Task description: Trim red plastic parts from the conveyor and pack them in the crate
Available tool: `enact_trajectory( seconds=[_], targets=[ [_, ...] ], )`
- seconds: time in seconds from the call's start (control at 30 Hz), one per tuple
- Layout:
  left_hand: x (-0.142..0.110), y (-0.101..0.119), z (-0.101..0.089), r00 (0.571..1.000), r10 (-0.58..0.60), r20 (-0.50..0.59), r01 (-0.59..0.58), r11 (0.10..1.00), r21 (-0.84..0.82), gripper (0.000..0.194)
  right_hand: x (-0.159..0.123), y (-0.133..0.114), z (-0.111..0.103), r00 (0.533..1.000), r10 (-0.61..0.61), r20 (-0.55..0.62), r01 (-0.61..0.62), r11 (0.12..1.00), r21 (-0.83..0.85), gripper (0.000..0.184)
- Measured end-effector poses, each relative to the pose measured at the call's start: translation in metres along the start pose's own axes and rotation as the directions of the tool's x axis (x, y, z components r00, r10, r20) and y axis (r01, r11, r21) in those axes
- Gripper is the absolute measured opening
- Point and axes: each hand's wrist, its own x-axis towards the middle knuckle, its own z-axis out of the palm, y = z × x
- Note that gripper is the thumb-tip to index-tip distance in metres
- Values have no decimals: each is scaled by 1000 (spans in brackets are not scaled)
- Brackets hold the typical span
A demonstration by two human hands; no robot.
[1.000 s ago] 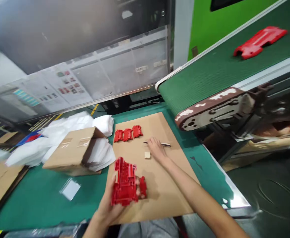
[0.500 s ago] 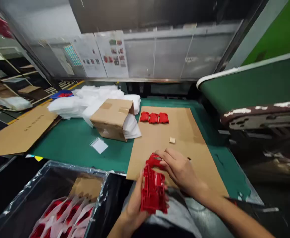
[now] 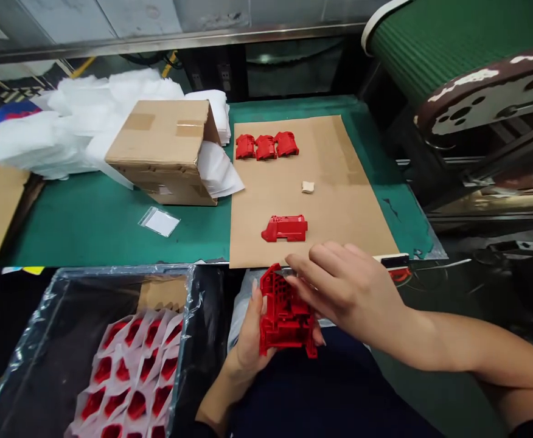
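Note:
A red moulded plastic part [image 3: 287,322], with a ribbed grid and open recesses facing up, is gripped from below and the side by my left hand [image 3: 250,337]. Over its upper right edge is my right hand [image 3: 348,283], fingers bent and closed at the part; what they pinch, if anything, is hidden. Just beyond the hands, a second red part [image 3: 285,228] lies on the cardboard sheet [image 3: 339,213]. Three more red parts [image 3: 265,147] sit in a row farther back, and a small cream block [image 3: 308,187] lies between.
At left, a lined bin [image 3: 120,280] contains several red pieces in white wrapping. A cardboard box [image 3: 157,137] and white foam sheets [image 3: 79,115] occupy the back left. A white-and-black object [image 3: 392,261] shows behind my right hand. A conveyor [image 3: 449,48] juts in at right.
My right hand has left the second red part, which now lies on the cardboard, and has moved to the part in my left hand. The view has tilted downward.

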Motion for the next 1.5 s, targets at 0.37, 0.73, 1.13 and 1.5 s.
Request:
enact_trajectory(
  seconds=[0.37,0.73,1.13,1.5],
  targets=[
    [1,1,-1,996,18,-83,-14,999,47,52,-3,2,1,998,47,-40,-47,999,8,26],
    [8,8,5,994,-52,-92,51,999,-4,51,-3,10,4,997,79,-13,-78,995,58,24],
    [20,21,-1,981,-140,-131,133,989,-57,61,8,30,16,992,115,48,-115,993,-9,26],
    [36,25,-9,955,-288,72,296,932,-208,61,11,55,28,939,242,243,-334,806,489,27]
  ],
)
